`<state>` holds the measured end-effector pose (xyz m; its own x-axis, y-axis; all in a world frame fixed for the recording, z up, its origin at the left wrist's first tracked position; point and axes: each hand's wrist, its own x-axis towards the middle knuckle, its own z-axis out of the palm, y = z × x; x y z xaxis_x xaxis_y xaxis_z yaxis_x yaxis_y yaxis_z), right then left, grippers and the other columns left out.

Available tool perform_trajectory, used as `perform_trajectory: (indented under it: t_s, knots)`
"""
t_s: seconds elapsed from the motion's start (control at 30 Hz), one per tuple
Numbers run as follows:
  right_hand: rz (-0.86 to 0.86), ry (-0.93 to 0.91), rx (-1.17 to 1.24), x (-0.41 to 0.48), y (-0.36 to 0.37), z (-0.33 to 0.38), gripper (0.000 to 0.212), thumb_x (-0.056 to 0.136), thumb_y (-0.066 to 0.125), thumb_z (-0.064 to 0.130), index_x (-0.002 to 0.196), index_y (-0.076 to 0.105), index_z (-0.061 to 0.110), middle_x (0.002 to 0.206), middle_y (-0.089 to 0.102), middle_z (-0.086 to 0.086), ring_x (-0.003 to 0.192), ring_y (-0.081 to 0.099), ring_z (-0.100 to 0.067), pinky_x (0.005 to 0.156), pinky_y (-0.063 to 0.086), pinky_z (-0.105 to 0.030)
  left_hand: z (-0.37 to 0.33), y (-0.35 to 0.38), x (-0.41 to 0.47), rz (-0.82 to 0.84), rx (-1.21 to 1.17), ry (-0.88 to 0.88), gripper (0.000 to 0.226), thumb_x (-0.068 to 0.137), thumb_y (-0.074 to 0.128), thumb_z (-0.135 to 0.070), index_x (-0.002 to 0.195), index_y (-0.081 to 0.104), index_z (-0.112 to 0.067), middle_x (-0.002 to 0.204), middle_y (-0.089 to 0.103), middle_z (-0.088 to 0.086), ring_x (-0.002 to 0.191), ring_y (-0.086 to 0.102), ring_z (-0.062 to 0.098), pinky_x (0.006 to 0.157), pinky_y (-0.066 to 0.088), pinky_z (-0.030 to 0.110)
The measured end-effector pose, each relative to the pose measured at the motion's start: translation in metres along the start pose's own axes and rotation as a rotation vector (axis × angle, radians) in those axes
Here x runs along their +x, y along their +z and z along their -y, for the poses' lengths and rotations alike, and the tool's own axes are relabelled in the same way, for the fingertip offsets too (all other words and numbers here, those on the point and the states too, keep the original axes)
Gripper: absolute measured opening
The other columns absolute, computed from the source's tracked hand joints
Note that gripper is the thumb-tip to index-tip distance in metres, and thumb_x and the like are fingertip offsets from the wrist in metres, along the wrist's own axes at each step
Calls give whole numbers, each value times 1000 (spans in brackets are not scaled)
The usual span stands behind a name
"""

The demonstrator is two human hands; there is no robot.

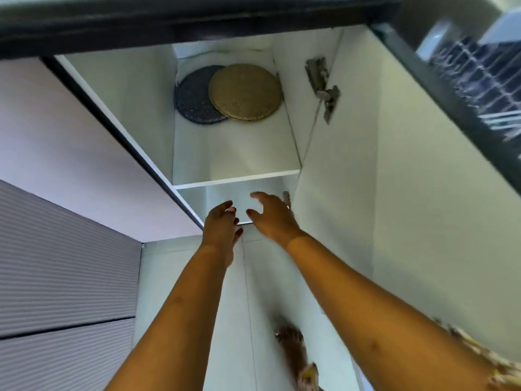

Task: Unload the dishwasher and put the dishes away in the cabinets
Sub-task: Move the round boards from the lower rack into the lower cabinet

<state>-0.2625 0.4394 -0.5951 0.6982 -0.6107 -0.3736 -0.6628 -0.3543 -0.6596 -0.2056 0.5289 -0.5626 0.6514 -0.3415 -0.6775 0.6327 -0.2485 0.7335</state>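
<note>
Cabinet [127,108] is standing open under the dark tabletop [197,21]. No dish is showing in either grip, so the task's thing is sitting away from the hands: the only likely dishes are in the dishwasher rack [479,77] at far upper right, well apart from both grips and too blurred to tell what it is holding. Inside, the shelf [236,179] is carrying a gold disc [245,91] overlapping a dark speckled disc [194,100] at the back; whether these are plates or mats is not readable. Left hand [221,224] and right hand [272,215] are hovering side by side at the mouth of the compartment below the shelf, both grips spread, fingers loosely curved, pinching nothing. Whether the left fingertips are touching the cabinet's lower edge is not clear. Risks, as judged: knuckles are sitting close under the shelf edge, so a quick lift is likely to be knocking it. The hinge [322,88] is jutting in on the right, ready to snag whatever is being slid in. A bare foot [291,348] is resting on the floor [262,306] right below the arms, so a dropped dish would probably be landing on it.
</note>
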Motion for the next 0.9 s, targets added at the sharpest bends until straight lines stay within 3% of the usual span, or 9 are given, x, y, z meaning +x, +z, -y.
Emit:
perform_trajectory:
  t_s: [0.2,0.5,0.7,0.8,0.9]
  knots:
    - [48,52,45,-101,21,-55,46,92,52,21,138,45,22,142,45,-8,129,45,-27,107,39,-37,78,17,-74,94,144,-72,29,99,44,-13,126,54,-14,125,58,8,106,53,20,86,45,32]
    - [187,175,8,-226,-3,-134,42,96,50,27,137,47,18,143,44,-7,132,42,-23,111,33,-32,135,17,-164,183,375,-152,21,98,46,-12,116,55,-16,115,57,7,105,54,23,91,45,35]
    - [150,311,-16,-255,-40,-185,30,97,46,14,122,59,4,127,57,-15,118,54,-29,98,44,-31,161,59,-203,264,429,-218,15,97,50,-19,110,57,-17,95,58,2,97,54,20,82,45,34]
    - [112,305,26,-260,-51,-202,38,97,48,15,134,49,9,132,54,-11,120,52,-24,93,40,-23,170,77,-214,300,416,-250,13,96,51,-18,108,58,-15,108,60,6,104,56,22,84,47,35]
    - [82,278,39,-257,-60,-218,41,97,50,17,137,45,13,135,53,-9,122,50,-22,97,38,-24,181,96,-217,333,444,-284,9,97,49,-16,97,58,-18,111,59,6,106,55,22,90,47,37]
